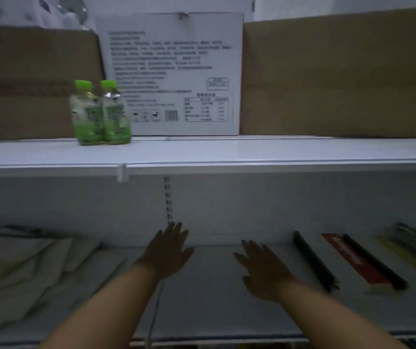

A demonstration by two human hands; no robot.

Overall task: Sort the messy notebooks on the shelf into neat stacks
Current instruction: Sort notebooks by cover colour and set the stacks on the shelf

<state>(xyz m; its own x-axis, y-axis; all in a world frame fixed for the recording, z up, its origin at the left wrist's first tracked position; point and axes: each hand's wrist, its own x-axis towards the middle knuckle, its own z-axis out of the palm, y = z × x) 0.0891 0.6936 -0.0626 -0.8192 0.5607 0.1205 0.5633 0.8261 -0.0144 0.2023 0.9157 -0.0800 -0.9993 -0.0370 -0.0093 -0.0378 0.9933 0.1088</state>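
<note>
Both my hands reach into the lower shelf (pixel 209 298), fingers straight and spread, holding nothing. My left hand (pixel 168 250) hovers near the shelf's middle, my right hand (pixel 262 268) a little to its right. To the left lies a loose, overlapping heap of pale notebooks (pixel 33 270), apart from my left hand. To the right lie a dark-spined notebook (pixel 314 260), a red notebook with a black spine (pixel 358 260) and yellowish-green ones (pixel 413 248) at the far right. The frame is dim and blurred.
The upper shelf (pixel 227 152) carries two green-capped bottles (pixel 100 114), a white printed carton (pixel 174 74) and brown cardboard boxes at the left (pixel 25 81) and right (pixel 340 74). Bare shelf floor lies between my hands and the two notebook groups.
</note>
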